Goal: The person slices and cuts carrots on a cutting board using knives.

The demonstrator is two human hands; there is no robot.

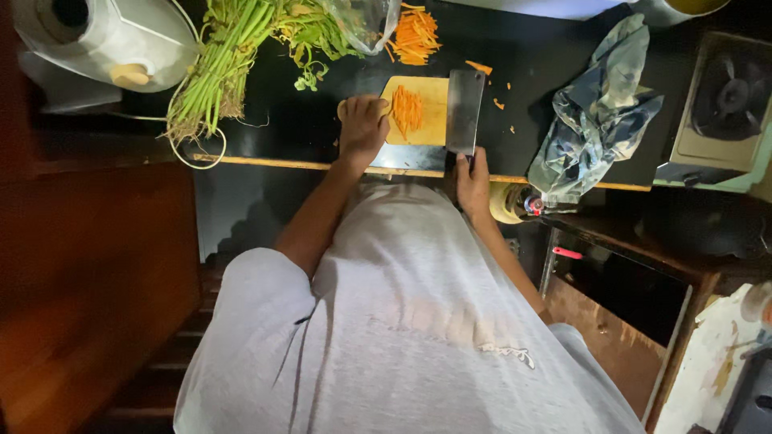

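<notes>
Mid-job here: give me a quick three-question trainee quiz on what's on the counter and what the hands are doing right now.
1. True or false: the right hand holds the cleaver with its blade over the cutting board.
2. Which lies under the left hand? A) the bunch of greens B) the near-left part of the cutting board C) the crumpled plastic bag
3. Fill in: the loose pile of carrot strips lies on the black counter, ____ the board, away from the person.

Key
1. True
2. B
3. beyond
</notes>
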